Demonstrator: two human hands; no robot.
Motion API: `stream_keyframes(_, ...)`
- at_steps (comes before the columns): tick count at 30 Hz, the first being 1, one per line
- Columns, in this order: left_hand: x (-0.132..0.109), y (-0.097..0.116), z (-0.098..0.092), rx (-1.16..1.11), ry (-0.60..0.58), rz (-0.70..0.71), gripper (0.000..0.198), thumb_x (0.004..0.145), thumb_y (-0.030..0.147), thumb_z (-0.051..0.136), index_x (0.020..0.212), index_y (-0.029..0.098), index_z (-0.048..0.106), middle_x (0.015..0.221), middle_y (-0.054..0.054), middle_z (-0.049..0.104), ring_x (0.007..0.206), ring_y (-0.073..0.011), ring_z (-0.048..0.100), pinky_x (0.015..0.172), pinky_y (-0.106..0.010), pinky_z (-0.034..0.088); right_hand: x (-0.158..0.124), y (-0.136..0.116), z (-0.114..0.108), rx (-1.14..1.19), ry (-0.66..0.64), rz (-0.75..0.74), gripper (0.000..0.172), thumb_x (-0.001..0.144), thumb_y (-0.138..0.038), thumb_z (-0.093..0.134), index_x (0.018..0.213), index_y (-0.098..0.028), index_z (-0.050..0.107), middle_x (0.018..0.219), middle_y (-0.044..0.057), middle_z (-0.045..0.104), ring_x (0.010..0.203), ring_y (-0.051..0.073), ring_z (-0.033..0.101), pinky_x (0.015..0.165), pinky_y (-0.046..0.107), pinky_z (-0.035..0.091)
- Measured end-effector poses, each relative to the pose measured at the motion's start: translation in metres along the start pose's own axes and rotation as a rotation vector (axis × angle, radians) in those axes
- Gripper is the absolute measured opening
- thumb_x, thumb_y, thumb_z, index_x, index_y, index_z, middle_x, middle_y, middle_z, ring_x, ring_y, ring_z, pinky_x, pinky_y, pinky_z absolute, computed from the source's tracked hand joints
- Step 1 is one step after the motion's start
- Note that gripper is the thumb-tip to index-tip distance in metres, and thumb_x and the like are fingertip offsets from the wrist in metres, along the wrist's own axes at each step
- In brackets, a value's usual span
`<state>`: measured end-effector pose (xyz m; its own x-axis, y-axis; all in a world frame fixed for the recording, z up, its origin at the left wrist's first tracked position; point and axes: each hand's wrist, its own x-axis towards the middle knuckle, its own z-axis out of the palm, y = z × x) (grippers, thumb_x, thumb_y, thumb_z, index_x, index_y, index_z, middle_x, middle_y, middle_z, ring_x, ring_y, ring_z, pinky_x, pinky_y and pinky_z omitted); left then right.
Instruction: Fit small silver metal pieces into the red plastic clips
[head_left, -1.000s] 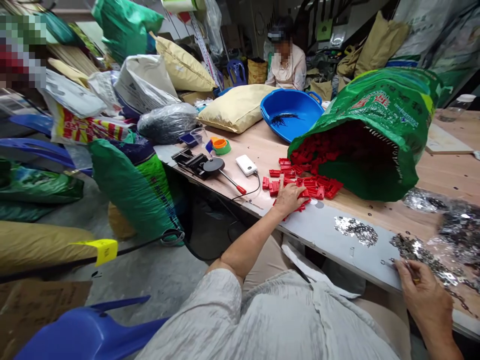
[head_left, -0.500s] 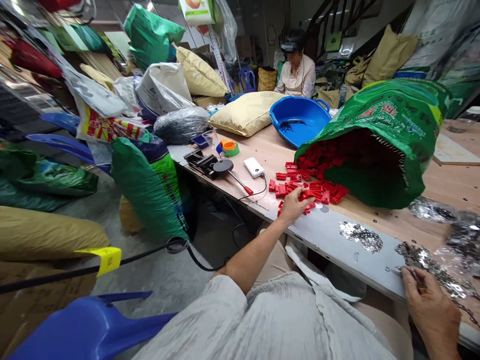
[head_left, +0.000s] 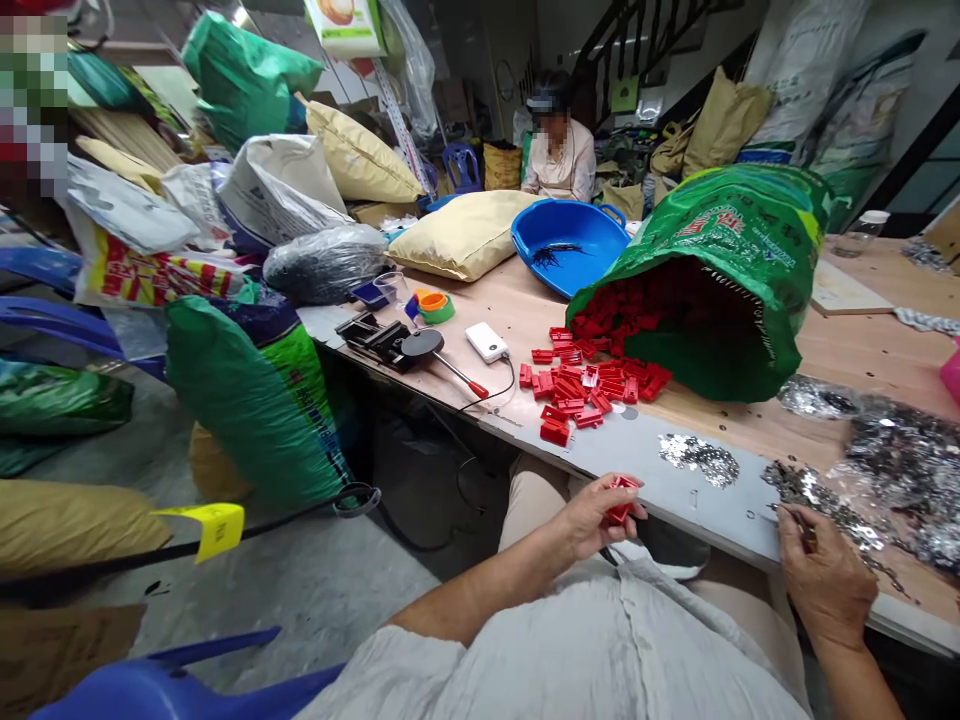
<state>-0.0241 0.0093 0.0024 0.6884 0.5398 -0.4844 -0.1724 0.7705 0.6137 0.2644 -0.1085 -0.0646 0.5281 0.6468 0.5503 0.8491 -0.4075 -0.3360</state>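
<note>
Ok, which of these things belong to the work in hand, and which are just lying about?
In use: left hand holding a red piece; heap of red pieces; green sack spilling them; right hand pinching a thin item at the silver bits.
Lying about: blue basin, power bank, tape rolls, yellow cushion, red-handled tool.

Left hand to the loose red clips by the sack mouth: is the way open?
Probably yes: nothing lies between the left hand and the loose red clips, though it holds one clip.
</note>
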Motion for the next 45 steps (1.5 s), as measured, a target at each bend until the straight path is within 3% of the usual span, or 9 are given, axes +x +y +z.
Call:
stream_keyframes(7,-0.008,-0.026,-0.009,-0.148,-0.117,-0.062,0.051,0.081,0.046,0.069,0.119,0.016,0.056,0.094,-0.012,0.07,0.073,-0.0198,0.071,0.066,-0.029,0.052,0.003,-0.003,0.0,-0.002,0.002,-0.027,0.038,0.094,-0.047,0.049,0.099,-0.017,0.071,0.086,0.008,0.073,0.074,0.021,0.065,0.067,0.03,0.042)
stream_keyframes(13,-0.008,-0.036,-0.008,-0.163,-0.142,-0.101,0.047,0.077,0.036,0.077,0.113,0.015,0.057,0.095,-0.011,0.069,0.086,-0.0241,0.072,0.084,-0.043,0.055,0.003,-0.001,0.0,0.011,0.006,-0.012,0.037,0.093,-0.047,0.052,0.1,-0.016,0.071,0.088,0.009,0.074,0.075,0.022,0.065,0.069,0.03,0.044)
stream_keyframes(17,-0.012,-0.026,0.003,-0.183,-0.119,-0.07,0.046,0.072,0.033,0.081,0.107,0.016,0.057,0.09,-0.006,0.068,0.086,-0.0229,0.072,0.082,-0.036,0.055,0.004,0.003,0.0,0.122,0.002,0.003,0.039,0.091,-0.05,0.054,0.099,-0.016,0.071,0.091,0.01,0.074,0.075,0.022,0.066,0.071,0.031,0.047)
stream_keyframes(21,-0.017,-0.014,0.01,-0.185,-0.073,-0.031,0.042,0.078,0.046,0.074,0.103,0.015,0.062,0.088,-0.007,0.069,0.074,-0.0182,0.071,0.069,-0.029,0.055,0.006,-0.002,-0.009,0.242,-0.01,0.103,0.041,0.089,-0.051,0.056,0.1,-0.015,0.072,0.088,0.01,0.075,0.073,0.022,0.067,0.072,0.031,0.049)
stream_keyframes(25,-0.023,-0.005,0.016,-0.205,-0.048,0.018,0.039,0.081,0.046,0.071,0.102,0.014,0.066,0.083,-0.007,0.069,0.061,-0.0119,0.064,0.054,-0.02,0.046,0.009,-0.023,-0.026,0.355,-0.042,0.127,0.041,0.09,-0.049,0.055,0.102,-0.014,0.072,0.092,0.01,0.074,0.066,0.018,0.065,0.071,0.03,0.05)
stream_keyframes(28,-0.026,-0.001,0.022,-0.234,-0.031,0.035,0.037,0.08,0.041,0.073,0.105,0.015,0.067,0.087,-0.007,0.07,0.063,-0.0108,0.064,0.056,-0.02,0.046,0.012,-0.043,-0.04,0.394,-0.035,0.104,0.04,0.087,-0.051,0.058,0.096,-0.014,0.073,0.086,0.009,0.073,0.066,0.017,0.062,0.069,0.029,0.049)
stream_keyframes(32,-0.027,-0.002,0.029,-0.212,-0.015,0.046,0.037,0.08,0.04,0.073,0.108,0.017,0.065,0.089,-0.007,0.069,0.068,-0.0132,0.066,0.06,-0.022,0.049,0.013,-0.068,-0.054,0.596,-0.144,0.157,0.036,0.082,-0.051,0.066,0.091,-0.017,0.071,0.08,0.005,0.071,0.064,0.015,0.06,0.063,0.027,0.048)
stream_keyframes(40,-0.029,-0.005,0.044,-0.086,-0.092,0.084,0.038,0.082,0.043,0.069,0.105,0.013,0.063,0.089,-0.01,0.07,0.064,-0.0123,0.066,0.054,-0.02,0.047,0.018,-0.111,-0.072,0.735,-0.353,-0.104,0.019,0.089,-0.036,0.063,0.095,-0.019,0.071,0.087,0.004,0.074,0.067,0.014,0.063,0.062,0.026,0.05)
stream_keyframes(45,-0.03,-0.008,0.046,-0.043,-0.144,0.102,0.043,0.079,0.046,0.072,0.103,0.013,0.058,0.083,-0.006,0.067,0.062,-0.0133,0.066,0.052,-0.02,0.049,0.025,-0.125,-0.077,0.809,-0.424,-0.382,0.009,0.091,-0.023,0.061,0.098,-0.021,0.066,0.091,0.005,0.072,0.077,0.016,0.066,0.066,0.027,0.052)
